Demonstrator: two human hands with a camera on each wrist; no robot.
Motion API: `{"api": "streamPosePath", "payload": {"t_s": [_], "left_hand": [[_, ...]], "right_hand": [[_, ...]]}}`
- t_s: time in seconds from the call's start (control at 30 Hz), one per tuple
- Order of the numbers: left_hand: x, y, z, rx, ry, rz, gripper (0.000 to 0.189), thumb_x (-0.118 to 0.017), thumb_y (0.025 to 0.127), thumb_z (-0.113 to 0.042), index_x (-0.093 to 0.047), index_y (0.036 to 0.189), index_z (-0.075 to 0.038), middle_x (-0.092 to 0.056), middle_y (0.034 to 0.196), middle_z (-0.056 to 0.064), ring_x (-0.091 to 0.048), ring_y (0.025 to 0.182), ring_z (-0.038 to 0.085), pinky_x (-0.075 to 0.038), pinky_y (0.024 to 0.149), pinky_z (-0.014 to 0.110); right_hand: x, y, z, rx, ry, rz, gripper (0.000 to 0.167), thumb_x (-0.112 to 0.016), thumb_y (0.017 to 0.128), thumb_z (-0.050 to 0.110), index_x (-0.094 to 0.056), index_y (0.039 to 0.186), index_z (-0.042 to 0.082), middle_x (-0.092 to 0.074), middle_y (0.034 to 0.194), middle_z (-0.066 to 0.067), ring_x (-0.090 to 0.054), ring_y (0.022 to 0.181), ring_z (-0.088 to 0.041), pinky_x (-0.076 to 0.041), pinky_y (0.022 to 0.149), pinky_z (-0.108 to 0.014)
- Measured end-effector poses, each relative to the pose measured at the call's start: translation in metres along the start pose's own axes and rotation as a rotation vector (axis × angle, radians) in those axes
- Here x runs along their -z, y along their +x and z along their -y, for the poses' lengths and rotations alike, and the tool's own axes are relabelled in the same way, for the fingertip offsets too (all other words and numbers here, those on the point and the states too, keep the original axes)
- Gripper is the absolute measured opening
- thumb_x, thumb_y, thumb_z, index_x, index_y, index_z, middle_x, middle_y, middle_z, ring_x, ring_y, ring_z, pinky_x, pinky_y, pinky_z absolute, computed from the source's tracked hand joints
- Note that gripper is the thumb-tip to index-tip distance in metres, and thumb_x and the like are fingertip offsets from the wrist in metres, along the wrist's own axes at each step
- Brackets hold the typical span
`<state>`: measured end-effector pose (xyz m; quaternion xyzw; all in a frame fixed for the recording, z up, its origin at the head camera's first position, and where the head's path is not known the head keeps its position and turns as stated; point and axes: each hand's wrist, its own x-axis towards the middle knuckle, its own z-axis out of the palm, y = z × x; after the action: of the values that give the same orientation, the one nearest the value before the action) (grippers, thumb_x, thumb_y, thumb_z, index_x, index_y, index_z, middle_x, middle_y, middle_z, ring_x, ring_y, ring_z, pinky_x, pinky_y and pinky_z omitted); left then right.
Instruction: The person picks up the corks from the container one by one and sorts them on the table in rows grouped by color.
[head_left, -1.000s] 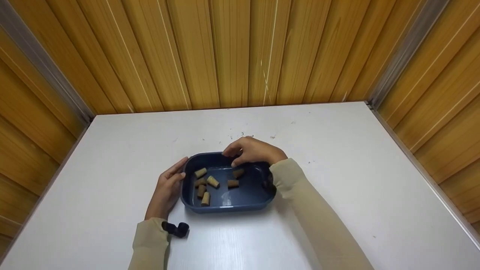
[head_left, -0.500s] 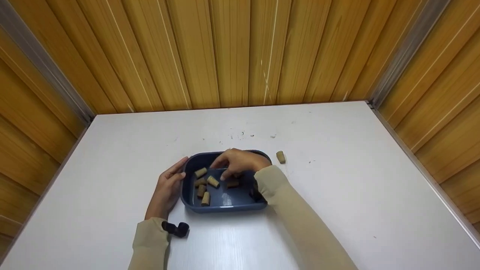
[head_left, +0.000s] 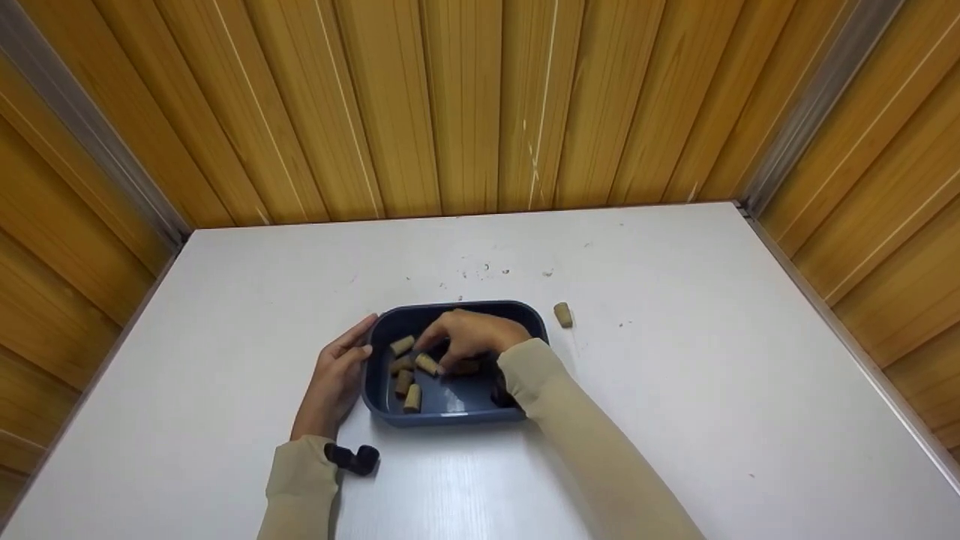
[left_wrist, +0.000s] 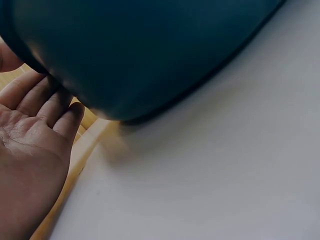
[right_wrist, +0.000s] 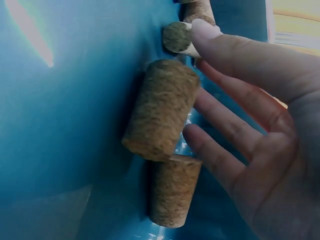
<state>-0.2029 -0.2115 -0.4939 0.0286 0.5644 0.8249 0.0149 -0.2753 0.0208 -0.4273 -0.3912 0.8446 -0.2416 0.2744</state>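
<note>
The right hand (head_left: 478, 334) reaches into the blue tray (head_left: 454, 418), thumb and forefinger parted around a pale cork (head_left: 427, 365); whether they grip it, I cannot tell. Two brown corks (right_wrist: 162, 107) lie beneath its palm. The left hand (head_left: 333, 377) lies along the tray's left wall, fingers nearly straight. Four other corks (head_left: 412, 399) lie at the tray's left end. A lone cork (head_left: 563, 315) lies on the white table (head_left: 712, 360), just right of the tray's far right corner.

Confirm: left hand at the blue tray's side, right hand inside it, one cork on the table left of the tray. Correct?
One slip: the cork on the table lies right, not left, of the blue tray, per the head view. Left hand and right hand are placed as you said.
</note>
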Motion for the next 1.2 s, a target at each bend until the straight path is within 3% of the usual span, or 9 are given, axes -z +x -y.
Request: {"api": "streamPosePath", "payload": {"t_s": [0.27,0.5,0.63,0.9,1.1,1.2], "left_hand": [[0.000,0.000,0.000,-0.022,0.008,0.015,0.054,-0.046,0.089,0.008,-0.035,0.142,0.010,-0.048,0.146,0.009,-0.049,0.127,0.000,-0.037,0.107,0.015],[-0.001,0.000,0.000,-0.023,0.020,0.018,0.055,-0.045,0.089,0.007,-0.035,0.142,0.011,-0.046,0.147,0.011,-0.049,0.127,-0.001,-0.037,0.108,0.015],[-0.001,-0.001,-0.001,-0.007,0.024,0.014,0.054,-0.045,0.089,0.006,-0.036,0.143,0.009,-0.043,0.149,0.013,-0.048,0.128,0.000,-0.036,0.109,0.016],[-0.001,-0.001,-0.001,-0.003,0.034,0.002,0.053,-0.046,0.090,0.006,-0.037,0.142,0.008,-0.040,0.151,0.015,-0.047,0.130,0.000,-0.034,0.110,0.016],[-0.001,-0.002,-0.001,-0.011,0.034,0.011,0.054,-0.046,0.090,0.007,-0.035,0.143,0.010,-0.036,0.152,0.018,-0.047,0.128,-0.002,-0.035,0.108,0.014],[-0.001,-0.001,-0.001,-0.010,0.028,0.012,0.054,-0.046,0.090,0.007,-0.035,0.143,0.010,-0.037,0.152,0.017,-0.047,0.128,-0.001,-0.036,0.108,0.014]], "right_hand": [[-0.002,0.000,0.002,-0.034,-0.057,-0.016,0.047,-0.077,0.079,0.010,-0.068,0.122,0.024,-0.064,0.125,0.003,-0.058,0.110,-0.010,-0.049,0.098,-0.029],[-0.003,-0.001,0.002,-0.064,-0.020,-0.030,0.044,-0.075,0.080,0.006,-0.069,0.120,0.023,-0.065,0.120,0.003,-0.061,0.085,-0.008,-0.055,0.072,-0.021],[-0.003,-0.002,0.003,-0.072,0.012,-0.029,0.042,-0.073,0.081,0.005,-0.069,0.120,0.020,-0.066,0.116,0.001,-0.063,0.074,-0.008,-0.056,0.063,-0.020],[0.003,-0.008,0.006,-0.096,0.085,-0.028,0.040,-0.070,0.083,0.002,-0.069,0.119,0.018,-0.068,0.113,-0.001,-0.065,0.071,-0.009,-0.058,0.063,-0.023],[0.009,-0.014,0.006,-0.067,0.071,-0.050,0.040,-0.071,0.083,0.006,-0.067,0.122,0.015,-0.068,0.117,-0.003,-0.065,0.082,-0.008,-0.057,0.071,-0.022],[0.013,-0.018,0.007,-0.067,0.082,-0.061,0.039,-0.071,0.084,0.007,-0.067,0.122,0.015,-0.068,0.117,-0.004,-0.066,0.089,-0.014,-0.057,0.074,-0.025]]}}
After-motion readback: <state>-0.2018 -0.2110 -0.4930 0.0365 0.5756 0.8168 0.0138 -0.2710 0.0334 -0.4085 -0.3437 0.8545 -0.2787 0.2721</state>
